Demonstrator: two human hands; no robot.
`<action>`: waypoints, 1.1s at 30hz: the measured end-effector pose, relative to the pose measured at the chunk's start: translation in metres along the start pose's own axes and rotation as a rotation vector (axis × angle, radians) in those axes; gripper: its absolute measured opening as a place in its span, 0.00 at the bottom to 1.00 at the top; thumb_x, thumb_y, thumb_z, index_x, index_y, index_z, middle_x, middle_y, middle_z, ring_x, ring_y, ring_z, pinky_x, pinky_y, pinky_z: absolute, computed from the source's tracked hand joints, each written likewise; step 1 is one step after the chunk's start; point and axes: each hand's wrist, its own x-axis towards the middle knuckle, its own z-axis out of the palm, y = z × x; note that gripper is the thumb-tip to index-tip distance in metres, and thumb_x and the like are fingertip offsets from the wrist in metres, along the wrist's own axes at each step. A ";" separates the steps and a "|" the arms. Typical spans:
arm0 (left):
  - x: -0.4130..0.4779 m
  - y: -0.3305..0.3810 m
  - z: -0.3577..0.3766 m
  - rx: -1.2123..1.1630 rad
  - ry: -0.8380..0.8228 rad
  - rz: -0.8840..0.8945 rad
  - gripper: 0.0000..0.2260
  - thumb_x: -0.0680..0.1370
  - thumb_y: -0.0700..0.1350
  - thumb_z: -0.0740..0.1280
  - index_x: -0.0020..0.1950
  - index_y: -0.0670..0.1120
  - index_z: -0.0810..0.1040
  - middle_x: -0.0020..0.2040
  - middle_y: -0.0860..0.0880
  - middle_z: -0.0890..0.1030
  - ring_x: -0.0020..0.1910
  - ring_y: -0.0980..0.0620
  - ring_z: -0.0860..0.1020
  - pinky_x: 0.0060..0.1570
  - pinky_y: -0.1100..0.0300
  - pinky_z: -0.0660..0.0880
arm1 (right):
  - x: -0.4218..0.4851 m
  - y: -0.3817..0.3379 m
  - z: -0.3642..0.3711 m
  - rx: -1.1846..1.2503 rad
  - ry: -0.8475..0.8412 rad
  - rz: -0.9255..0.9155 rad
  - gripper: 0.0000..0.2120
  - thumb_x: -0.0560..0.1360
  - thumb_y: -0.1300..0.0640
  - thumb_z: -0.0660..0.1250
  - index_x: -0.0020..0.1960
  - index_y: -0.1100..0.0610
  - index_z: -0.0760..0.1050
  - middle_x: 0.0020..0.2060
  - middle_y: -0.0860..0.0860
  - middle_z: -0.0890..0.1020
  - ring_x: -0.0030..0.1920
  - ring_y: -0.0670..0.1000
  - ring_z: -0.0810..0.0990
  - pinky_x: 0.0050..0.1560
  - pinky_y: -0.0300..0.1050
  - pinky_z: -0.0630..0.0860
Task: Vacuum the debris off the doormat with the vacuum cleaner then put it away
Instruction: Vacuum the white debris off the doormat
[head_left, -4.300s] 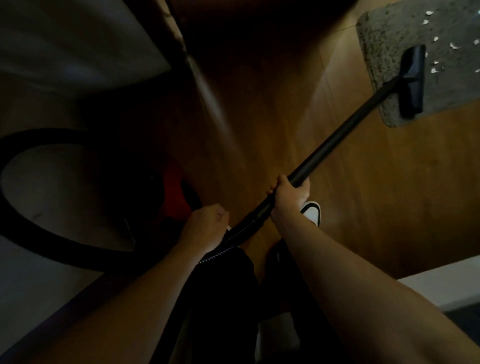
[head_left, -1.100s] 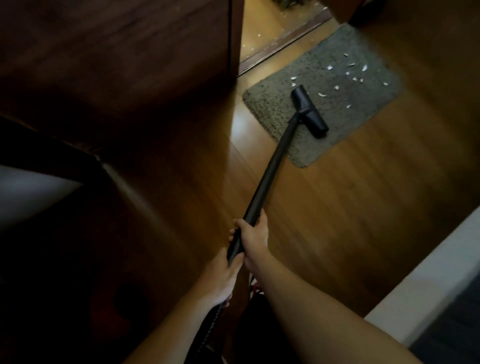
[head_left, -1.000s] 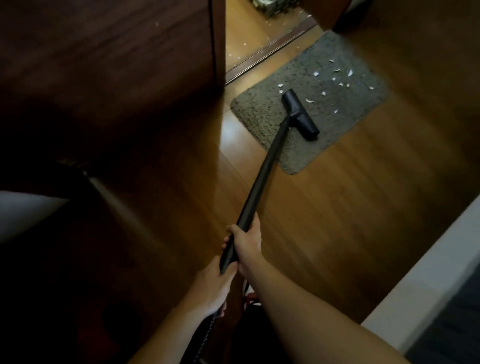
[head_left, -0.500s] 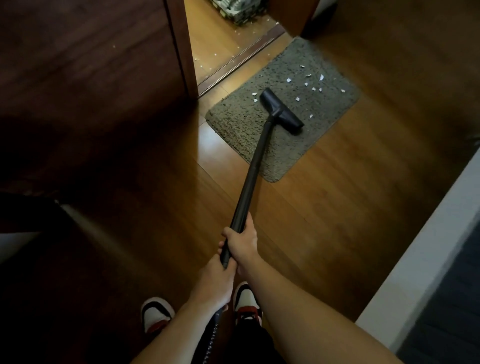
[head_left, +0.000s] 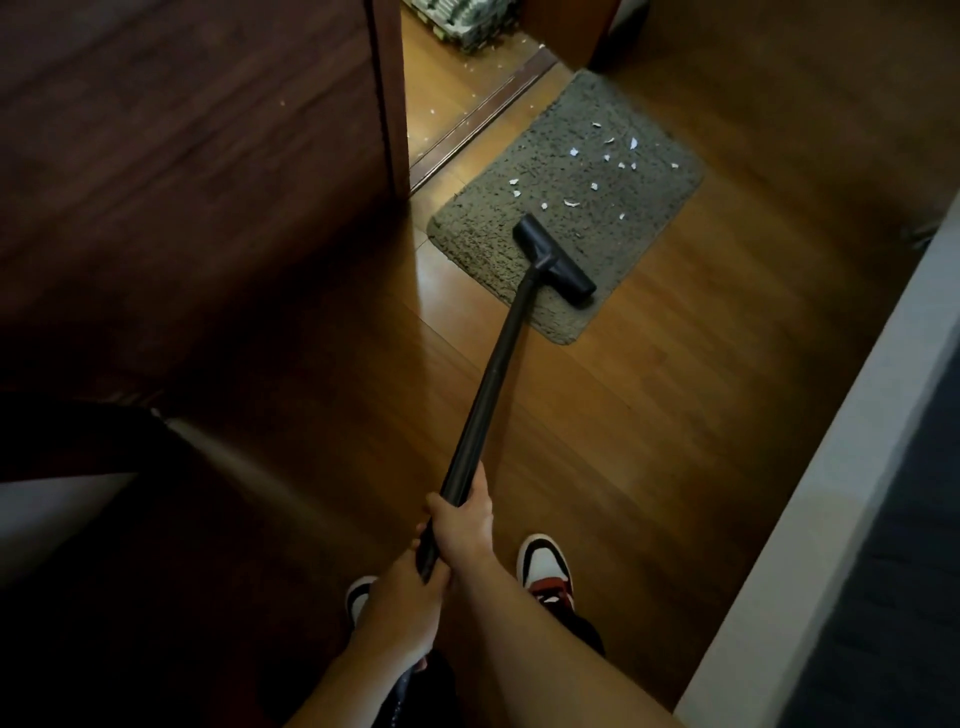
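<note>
A grey doormat (head_left: 639, 218) lies on the wooden floor by a doorway, with several white scraps (head_left: 608, 166) scattered over its far half. The black vacuum wand (head_left: 493, 379) slants from my hands up to the mat. Its flat black nozzle (head_left: 553, 257) rests on the mat's near part, short of the scraps. My right hand (head_left: 465, 522) grips the wand's lower end. Just below it my left hand (head_left: 402, 597) grips the wand where the hose joins. The vacuum's body is out of view.
A dark wooden door (head_left: 208, 156) stands at the left, its edge beside the mat. A light wall edge (head_left: 810, 493) runs along the right. More white bits lie on the floor beyond the threshold (head_left: 483, 111). My shoes (head_left: 545, 569) stand on the floor below my hands.
The nozzle has slid back toward me, from the mat's middle near the scraps to its near part. Both hands keep their grip on the wand. The view has shifted slightly.
</note>
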 end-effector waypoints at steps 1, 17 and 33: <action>-0.003 -0.008 -0.008 0.007 -0.007 -0.008 0.16 0.82 0.57 0.56 0.57 0.47 0.74 0.34 0.48 0.78 0.21 0.51 0.74 0.24 0.59 0.71 | -0.005 0.005 0.008 0.008 0.005 0.006 0.39 0.79 0.66 0.65 0.80 0.41 0.52 0.44 0.56 0.78 0.31 0.49 0.80 0.33 0.46 0.81; 0.006 -0.008 -0.031 0.076 -0.042 0.057 0.15 0.81 0.59 0.58 0.56 0.50 0.74 0.39 0.50 0.79 0.30 0.53 0.77 0.32 0.57 0.74 | 0.034 0.001 0.027 0.024 0.079 -0.024 0.41 0.79 0.69 0.65 0.81 0.40 0.52 0.41 0.58 0.79 0.31 0.51 0.80 0.33 0.45 0.79; 0.082 0.134 0.035 0.145 0.207 0.112 0.12 0.81 0.58 0.60 0.55 0.50 0.73 0.42 0.51 0.78 0.37 0.52 0.79 0.34 0.59 0.76 | 0.145 -0.102 -0.052 0.015 0.000 -0.086 0.43 0.79 0.68 0.66 0.81 0.39 0.48 0.43 0.60 0.80 0.32 0.51 0.80 0.35 0.47 0.80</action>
